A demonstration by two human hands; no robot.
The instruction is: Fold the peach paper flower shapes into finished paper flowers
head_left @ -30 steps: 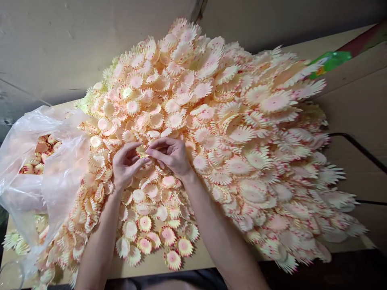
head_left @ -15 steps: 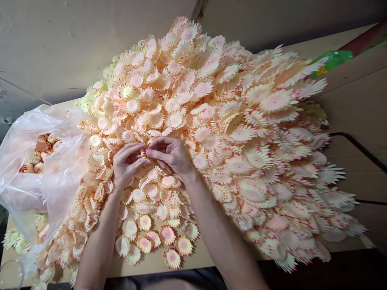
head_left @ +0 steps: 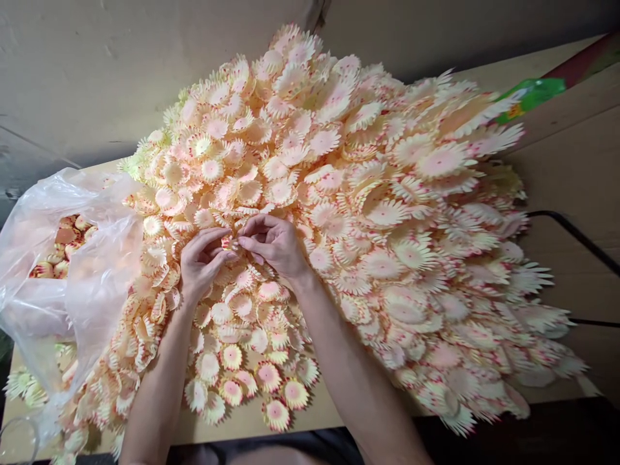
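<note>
So in the head view, both hands are up close together over a massive heap of frilly discs (head_left: 382, 265), cream with pinkish middles and red-tipped edges. The left hand (head_left: 201, 261) has a small curled piece (head_left: 227, 243) pinched between thumb and fingers, red and cream like the rest. The piece sits right in the gap between the two hands. The right hand (head_left: 278, 248) comes in from the other side with its fingers bent inward and thumb and index tips at the edge of that piece; honestly can't tell if they're gripping it or just touching.

The heap goes pretty much everywhere around the hands: rising high beyond them, spreading way out to the right, and trailing down between the forearms, where some loose discs (head_left: 276, 415) lie face up on the table (head_left: 237, 429). Over to the left of the left hand there's a clear plastic bag (head_left: 104, 284), with a bunch of rolled buds (head_left: 61, 265) showing at its opening, looking a lot like the pinched one. Far off to the right and beyond the right hand, a bright green packet (head_left: 537, 95) pokes out by the heap's edge. Nearer, also right, there's a thin black bar or cable (head_left: 581, 236).
</note>
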